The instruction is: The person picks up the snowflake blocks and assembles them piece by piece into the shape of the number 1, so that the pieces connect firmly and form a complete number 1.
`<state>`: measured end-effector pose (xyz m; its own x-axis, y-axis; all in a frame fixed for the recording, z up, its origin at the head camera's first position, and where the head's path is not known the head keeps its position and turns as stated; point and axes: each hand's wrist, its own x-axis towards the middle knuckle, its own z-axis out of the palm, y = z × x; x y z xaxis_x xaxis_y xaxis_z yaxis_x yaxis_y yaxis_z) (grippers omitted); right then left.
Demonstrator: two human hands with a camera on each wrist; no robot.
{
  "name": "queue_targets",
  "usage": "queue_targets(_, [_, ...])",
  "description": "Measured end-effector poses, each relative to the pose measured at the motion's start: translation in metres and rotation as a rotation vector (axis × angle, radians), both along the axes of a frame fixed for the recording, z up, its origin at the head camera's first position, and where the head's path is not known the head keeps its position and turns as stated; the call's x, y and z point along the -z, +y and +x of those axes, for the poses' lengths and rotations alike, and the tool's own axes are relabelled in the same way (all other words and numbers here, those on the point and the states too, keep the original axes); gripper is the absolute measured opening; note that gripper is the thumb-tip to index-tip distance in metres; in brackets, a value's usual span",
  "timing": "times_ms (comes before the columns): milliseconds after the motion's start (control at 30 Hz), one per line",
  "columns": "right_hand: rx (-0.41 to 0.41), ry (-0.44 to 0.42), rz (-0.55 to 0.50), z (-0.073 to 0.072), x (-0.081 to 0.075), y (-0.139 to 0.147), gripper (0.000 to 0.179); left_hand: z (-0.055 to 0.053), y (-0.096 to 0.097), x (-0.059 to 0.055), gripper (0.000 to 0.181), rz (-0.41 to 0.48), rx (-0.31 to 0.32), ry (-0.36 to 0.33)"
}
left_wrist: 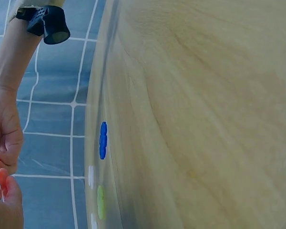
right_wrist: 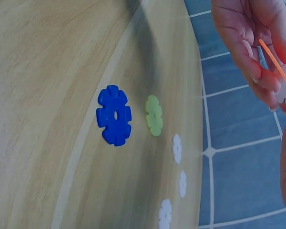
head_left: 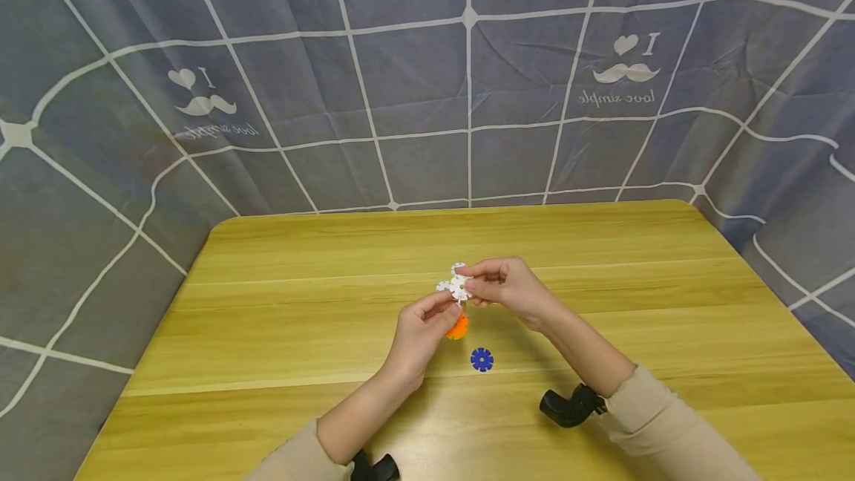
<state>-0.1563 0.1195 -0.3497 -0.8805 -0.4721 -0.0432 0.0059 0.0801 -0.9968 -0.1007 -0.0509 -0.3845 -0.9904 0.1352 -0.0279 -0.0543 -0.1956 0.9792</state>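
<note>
Above the table my left hand (head_left: pixel 417 329) and right hand (head_left: pixel 514 294) meet at small notched plastic discs. My right thumb and fingers pinch a white notched disc (head_left: pixel 459 289). An orange notched disc (head_left: pixel 457 327) is held by my left thumb and fingers, just below the white one. In the right wrist view the orange disc (right_wrist: pixel 272 59) appears edge-on against the white disc (right_wrist: pixel 283 93), with fingertips of both hands around them. My fingers hide much of where the discs meet.
On the wooden table (head_left: pixel 280 318) lie a blue notched disc (head_left: pixel 482 359), a light green one (right_wrist: pixel 154 115) and several white ones (right_wrist: pixel 177 149). Black wrist mounts (head_left: pixel 571 405) sit at both sleeves. A grey gridded curtain (head_left: pixel 414 80) hangs behind the table.
</note>
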Motion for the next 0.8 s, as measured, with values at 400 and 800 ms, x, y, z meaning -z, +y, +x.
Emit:
queue_targets(400, [-0.051, 0.021, 0.02, 0.0018, 0.0003, 0.001, 0.036, -0.0024, -0.0046, -0.0018, 0.039, 0.042, 0.017, -0.053])
queue_targets(800, [-0.039, 0.052, 0.056, 0.0044, 0.0042, 0.0007, 0.035, -0.0081, -0.0065, -0.0066, 0.035, 0.042, -0.006, -0.107])
